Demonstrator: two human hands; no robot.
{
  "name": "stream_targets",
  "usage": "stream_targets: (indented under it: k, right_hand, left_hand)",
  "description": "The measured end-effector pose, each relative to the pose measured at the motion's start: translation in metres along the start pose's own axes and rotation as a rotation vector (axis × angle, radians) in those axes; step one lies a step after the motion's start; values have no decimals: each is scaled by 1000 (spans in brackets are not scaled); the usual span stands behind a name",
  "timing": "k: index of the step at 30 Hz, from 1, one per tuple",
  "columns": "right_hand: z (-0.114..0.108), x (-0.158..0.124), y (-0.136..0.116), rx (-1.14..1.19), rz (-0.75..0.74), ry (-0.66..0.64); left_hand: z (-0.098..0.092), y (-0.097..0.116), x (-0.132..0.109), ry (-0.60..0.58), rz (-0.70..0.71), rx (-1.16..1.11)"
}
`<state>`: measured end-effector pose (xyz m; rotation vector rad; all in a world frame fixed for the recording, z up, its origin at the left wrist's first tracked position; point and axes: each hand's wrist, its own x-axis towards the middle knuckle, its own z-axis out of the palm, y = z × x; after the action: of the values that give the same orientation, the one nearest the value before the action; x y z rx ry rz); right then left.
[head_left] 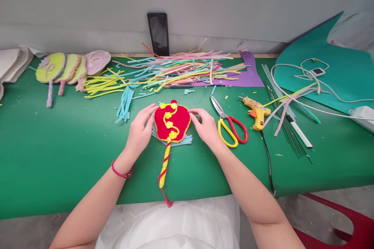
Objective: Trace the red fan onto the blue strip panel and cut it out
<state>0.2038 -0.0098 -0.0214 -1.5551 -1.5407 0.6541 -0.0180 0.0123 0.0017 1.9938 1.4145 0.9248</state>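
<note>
A red fan-shaped craft [180, 120] lies in front of me with its head away from me. Yellow trim runs around its edge, and a curling yellow line with small yellow flowers decorates its face. Its yellow handle [165, 163], spiralled with red, points toward me and ends in a red tassel [168, 203]. My left hand [142, 126] grips the fan's left edge between thumb and fingers. On the opposite edge, my right hand [205, 125] pinches the rim with thumb and fingertips. Light blue pipe cleaners [184, 140] show from beneath the fan.
Right of my hand are scissors [228, 120] and a yellow glue gun [257, 112]. Loose pipe cleaners [175, 71] pile up at the back, before a leaning phone [159, 35]. Pastel fans [51, 68] lie back left. A white cable [295, 95] loops at right on the green table [73, 151].
</note>
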Motion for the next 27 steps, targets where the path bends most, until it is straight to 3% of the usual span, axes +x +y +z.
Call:
stream_targets:
  k: [2,6,11,15,18,22,27]
  right_hand:
    - [1,-4,-1,-10,-28,-8]
    - [4,-6,1,-107,-45,3]
    - [12,-8,-2,-243,-78,-36]
    - [21,-11,-4,-319,-103,-104]
    - [24,-12,-3,-347,-108,-117]
    - [22,-11,-1,-326,-87,-86]
    - [22,-11,1,-367,-102,-114]
  left_hand:
    - [-11,-11,5,68,-74,-43]
    - [-24,-25,7,70,-197,-87]
    - [-29,-24,5,-19,-242,-142]
    - [-28,-20,3,-128,-260,-43]
    - [-23,-14,-2,-209,-197,105]
    - [-12,-1,-11,-265,32,297]
    - [6,3,-22,-355,223,380]
